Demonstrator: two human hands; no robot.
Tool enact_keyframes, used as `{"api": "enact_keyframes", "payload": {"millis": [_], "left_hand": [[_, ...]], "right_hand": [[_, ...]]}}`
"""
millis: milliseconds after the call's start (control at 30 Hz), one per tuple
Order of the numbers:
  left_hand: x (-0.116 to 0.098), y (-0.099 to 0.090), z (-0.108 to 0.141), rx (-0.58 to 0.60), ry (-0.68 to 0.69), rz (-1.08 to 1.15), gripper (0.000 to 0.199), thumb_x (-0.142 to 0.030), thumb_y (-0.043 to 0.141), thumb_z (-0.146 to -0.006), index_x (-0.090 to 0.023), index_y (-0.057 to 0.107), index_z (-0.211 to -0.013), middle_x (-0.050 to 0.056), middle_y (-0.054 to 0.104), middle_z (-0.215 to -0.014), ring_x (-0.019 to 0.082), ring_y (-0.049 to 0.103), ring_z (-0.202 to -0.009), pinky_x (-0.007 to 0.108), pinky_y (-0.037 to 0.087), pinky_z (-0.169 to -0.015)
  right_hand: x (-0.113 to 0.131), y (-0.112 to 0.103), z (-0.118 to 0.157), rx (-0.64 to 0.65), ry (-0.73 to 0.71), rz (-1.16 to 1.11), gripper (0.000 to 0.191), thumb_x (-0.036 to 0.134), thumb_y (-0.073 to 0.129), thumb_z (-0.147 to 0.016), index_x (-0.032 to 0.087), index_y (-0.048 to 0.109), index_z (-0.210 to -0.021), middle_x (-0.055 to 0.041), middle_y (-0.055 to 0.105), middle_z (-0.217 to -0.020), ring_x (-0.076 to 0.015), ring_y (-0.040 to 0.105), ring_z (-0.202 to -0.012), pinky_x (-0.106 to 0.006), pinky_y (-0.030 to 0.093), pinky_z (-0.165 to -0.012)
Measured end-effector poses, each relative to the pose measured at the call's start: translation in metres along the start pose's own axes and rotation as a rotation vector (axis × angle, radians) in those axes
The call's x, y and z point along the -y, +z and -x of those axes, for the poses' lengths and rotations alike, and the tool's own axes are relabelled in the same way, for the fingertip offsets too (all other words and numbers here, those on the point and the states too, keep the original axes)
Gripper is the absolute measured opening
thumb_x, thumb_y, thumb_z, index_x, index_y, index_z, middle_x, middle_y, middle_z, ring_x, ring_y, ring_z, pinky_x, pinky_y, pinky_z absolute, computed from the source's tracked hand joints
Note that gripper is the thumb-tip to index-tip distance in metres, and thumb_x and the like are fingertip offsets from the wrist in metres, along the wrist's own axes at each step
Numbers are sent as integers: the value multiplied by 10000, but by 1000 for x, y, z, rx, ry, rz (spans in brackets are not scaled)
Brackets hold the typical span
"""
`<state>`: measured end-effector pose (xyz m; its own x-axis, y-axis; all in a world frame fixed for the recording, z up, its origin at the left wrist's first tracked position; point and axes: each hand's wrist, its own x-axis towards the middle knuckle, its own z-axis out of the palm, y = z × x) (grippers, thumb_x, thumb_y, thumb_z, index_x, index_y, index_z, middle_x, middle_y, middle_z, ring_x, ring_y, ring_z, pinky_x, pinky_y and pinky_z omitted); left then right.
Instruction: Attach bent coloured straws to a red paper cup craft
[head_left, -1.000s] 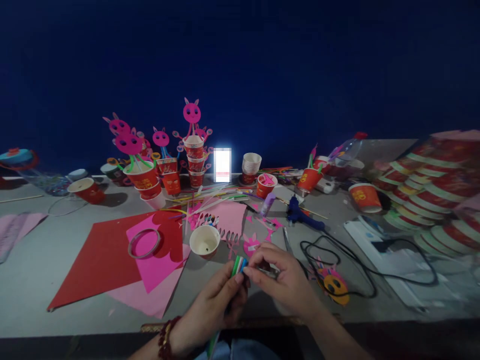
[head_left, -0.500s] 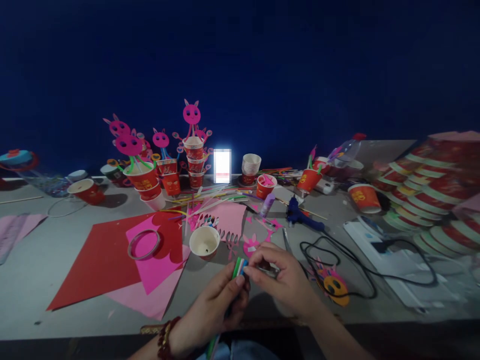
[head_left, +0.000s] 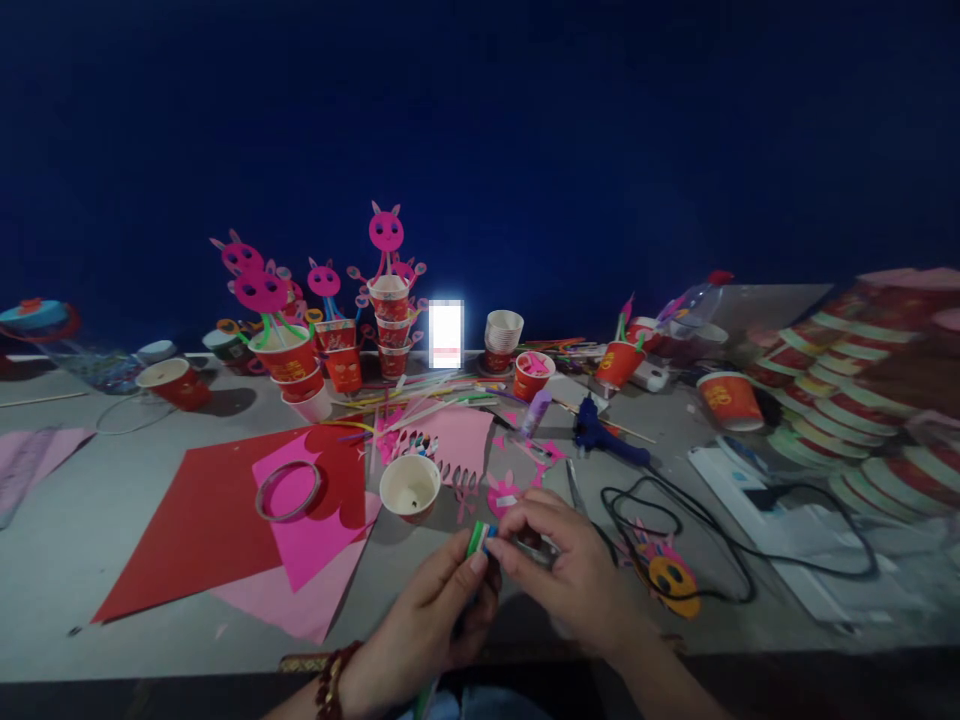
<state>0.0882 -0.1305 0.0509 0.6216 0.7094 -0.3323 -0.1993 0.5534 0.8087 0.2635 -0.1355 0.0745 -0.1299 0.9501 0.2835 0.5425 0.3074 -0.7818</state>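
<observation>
My left hand (head_left: 431, 605) is closed around a bundle of green, white and blue pipe cleaners (head_left: 477, 540). Their ends stick up above the thumb, and the lower part comes out beneath the palm. Against the blue side of that top end, the thumb and fingertips of my right hand (head_left: 559, 560) are pinched. Something grey and shiny (head_left: 541, 549) shows inside the right palm, too covered to name. Just beyond the hands stands an open paper cup (head_left: 410, 488), with a pink paper cut-out (head_left: 504, 495) to its right.
Red and pink paper sheets (head_left: 187, 530) lie left, with a roll of tape (head_left: 262, 500) on top. A blue glue gun (head_left: 600, 430) and its black cable (head_left: 720, 535) are at right, near tall stacked cups (head_left: 847, 400). Pink animal figures (head_left: 386, 230) in cups line the back.
The bundle's top end sits slightly lower in view. Both hands keep nearly the same grip and position.
</observation>
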Motion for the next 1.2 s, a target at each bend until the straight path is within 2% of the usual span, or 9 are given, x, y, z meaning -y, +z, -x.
{"api": "enact_keyframes", "payload": {"millis": [200, 300, 400, 500, 600, 667, 733, 933, 1200], "left_hand": [[0, -1, 1, -66, 83, -42, 541, -689, 690, -748, -172, 652, -906, -9, 510, -744, 83, 413, -609, 206, 290, -521], [-1, -1, 3, -77, 25, -30, 525, -680, 708, -737, -176, 636, -863, -21, 499, -726, 70, 389, -572, 198, 248, -490], [-2, -1, 5, -78, -44, -8, 536, -686, 726, -710, -184, 619, -864, -41, 474, -687, 60, 355, -527, 195, 196, -463], [-2, -2, 7, -53, -75, 1, 499, -661, 712, -746, -185, 620, -863, -47, 456, -654, 64, 348, -523, 195, 185, -458], [-2, -4, 8, -22, -63, -15, 480, -651, 696, -769, -184, 612, -840, -55, 435, -628, 65, 334, -516, 201, 188, -455], [-1, -4, 7, -14, -44, -39, 483, -653, 694, -770, -184, 615, -854, -59, 435, -638, 59, 317, -511, 204, 182, -454], [0, -4, 7, -13, -25, -58, 503, -671, 689, -761, -186, 624, -877, -65, 429, -637, 53, 293, -497, 207, 171, -452], [-1, -3, 8, -1, 21, -153, 508, -690, 642, -786, -186, 644, -853, -77, 369, -574, 66, 248, -476, 225, 182, -451], [-5, -6, 12, 15, 130, -441, 379, -529, 516, -947, -179, 660, -919, -12, 476, -732, 109, 296, -580, 240, 227, -501]], "right_hand": [[1, 2, 3, 1, 48, 17, 101, 313, 646, -872, 214, 650, -849, 17, 541, -703, -182, 556, -712, -279, 428, -658], [0, 0, 3, 27, 103, 5, 184, 336, 647, -866, 220, 653, -1008, 31, 525, -682, -185, 562, -698, -272, 442, -636], [-2, -3, 3, 57, 98, -15, 193, 348, 657, -872, 222, 653, -1018, 10, 589, -739, -193, 590, -738, -280, 473, -665], [-3, -9, 5, -2, -29, -9, 172, 316, 681, -876, 238, 660, -1028, -31, 649, -888, -214, 611, -841, -314, 500, -755], [0, -16, 6, -66, -265, 67, 189, 193, 650, -884, 273, 673, -1054, -54, 641, -1009, -237, 597, -982, -364, 491, -875], [4, -19, 4, 8, -400, 144, 247, 126, 618, -878, 290, 690, -1049, -56, 641, -1058, -245, 584, -1040, -410, 460, -961], [8, -19, 1, 101, -457, 208, 256, 114, 608, -878, 288, 703, -1040, -59, 649, -1080, -252, 579, -1059, -454, 427, -1014], [19, -18, -5, 192, -376, 210, 197, 154, 597, -890, 248, 673, -1045, -70, 654, -1057, -252, 584, -1051, -449, 427, -1022], [22, -18, -6, 265, -260, 145, 173, 161, 639, -832, 224, 614, -991, -68, 670, -1047, -253, 593, -1055, -415, 434, -1019]]}}
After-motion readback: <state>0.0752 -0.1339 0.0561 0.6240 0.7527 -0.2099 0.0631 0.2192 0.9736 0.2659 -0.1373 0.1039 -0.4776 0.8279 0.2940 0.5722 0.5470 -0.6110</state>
